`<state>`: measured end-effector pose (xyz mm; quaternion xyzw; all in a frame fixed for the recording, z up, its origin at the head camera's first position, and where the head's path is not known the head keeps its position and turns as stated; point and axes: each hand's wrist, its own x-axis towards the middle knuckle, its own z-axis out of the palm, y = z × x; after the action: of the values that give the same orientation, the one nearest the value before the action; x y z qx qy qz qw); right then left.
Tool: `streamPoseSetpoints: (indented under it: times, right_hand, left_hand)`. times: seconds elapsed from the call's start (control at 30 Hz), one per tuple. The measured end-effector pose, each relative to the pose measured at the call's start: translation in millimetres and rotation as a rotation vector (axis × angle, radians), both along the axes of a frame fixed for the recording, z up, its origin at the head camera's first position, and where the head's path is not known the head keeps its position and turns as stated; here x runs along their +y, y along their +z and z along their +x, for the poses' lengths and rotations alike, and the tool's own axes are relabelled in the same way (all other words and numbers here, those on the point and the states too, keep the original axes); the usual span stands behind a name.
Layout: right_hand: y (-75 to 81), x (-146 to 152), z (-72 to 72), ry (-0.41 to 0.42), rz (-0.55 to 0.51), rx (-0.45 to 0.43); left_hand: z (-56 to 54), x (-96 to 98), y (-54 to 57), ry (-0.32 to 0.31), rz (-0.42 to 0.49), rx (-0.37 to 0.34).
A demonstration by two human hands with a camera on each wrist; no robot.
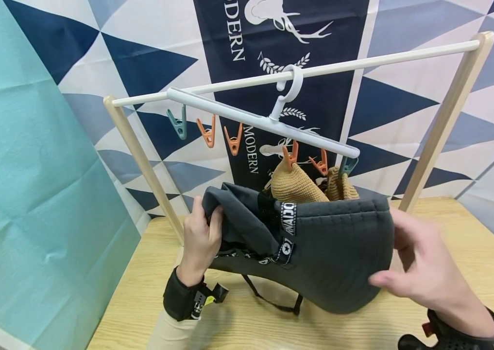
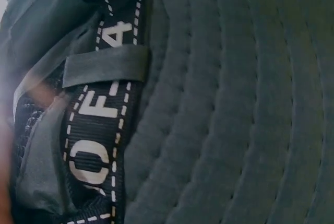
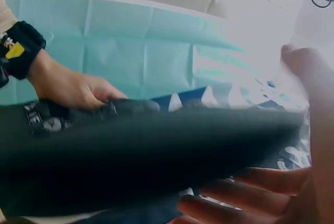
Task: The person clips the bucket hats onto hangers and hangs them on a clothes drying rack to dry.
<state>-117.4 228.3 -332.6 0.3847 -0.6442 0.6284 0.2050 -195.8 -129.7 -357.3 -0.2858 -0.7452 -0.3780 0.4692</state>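
Note:
A dark grey sun hat [image 1: 334, 253] with a wide stitched brim and a black lettered band is held up over the table. My left hand [image 1: 201, 236] pinches the bunched crown on its left side. At the brim's right end is my right hand [image 1: 426, 262], its thumb apart from the fingers and not closed on the cloth; the right wrist view shows the fingers [image 3: 235, 203] under the blurred brim [image 3: 156, 151]. Filling the left wrist view are the stitched brim [image 2: 229, 98] and the lettered band [image 2: 94, 156]. A thin black strap [image 1: 273, 304] dangles below the hat.
Behind the hat, a white hanger [image 1: 264, 124] hangs from a rack rail [image 1: 382, 61]. Orange and teal clips line it; some hold a tan woven item [image 1: 297, 184], partly hidden. A wooden post [image 1: 448, 121] stands at the right on the wooden table [image 1: 469, 233].

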Motion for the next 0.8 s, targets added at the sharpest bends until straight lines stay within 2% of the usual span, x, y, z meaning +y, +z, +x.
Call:
streamPoseSetpoints:
  times: [0.1,0.13,0.2,0.27,0.37,0.5,0.63,0.73,0.8]
  right_hand:
    - [7.3,-10,10.1,-0.158,0.154,-0.020]
    - [9.7,-14,11.8,-0.211,0.199,-0.003]
    - [12.5,-21,11.9,-0.290,0.228,0.069]
    - [12.5,-24,11.1,-0.336,0.203,0.130]
    - [10.6,-25,9.8,-0.357,0.155,0.179]
    - [9.7,-23,10.3,-0.386,0.129,0.182]
    - [10.9,-21,12.1,-0.396,0.088,0.153]
    - [12.1,-20,13.2,-0.393,0.039,0.126]
    - [12.2,-20,13.6,-0.366,-0.007,0.114]
  left_hand:
    - [0.9,0.9,0.3,-0.003,-0.024,0.010]
    - [0.9,1.3,0.2,-0.002,-0.028,0.012]
    - [1.1,1.9,0.2,0.001,-0.025,0.018]
    - [1.2,2.3,0.1,0.005,-0.016,0.025]
    - [0.9,2.1,-0.1,0.003,-0.001,0.037]
    - [1.2,-1.3,0.9,-0.034,0.020,0.022]
    - [2.0,-8.4,5.1,-0.086,0.063,-0.080]
    - [0.8,-14.4,7.3,-0.102,0.096,-0.163]
    - [-0.6,-17.7,7.3,-0.108,0.103,-0.193]
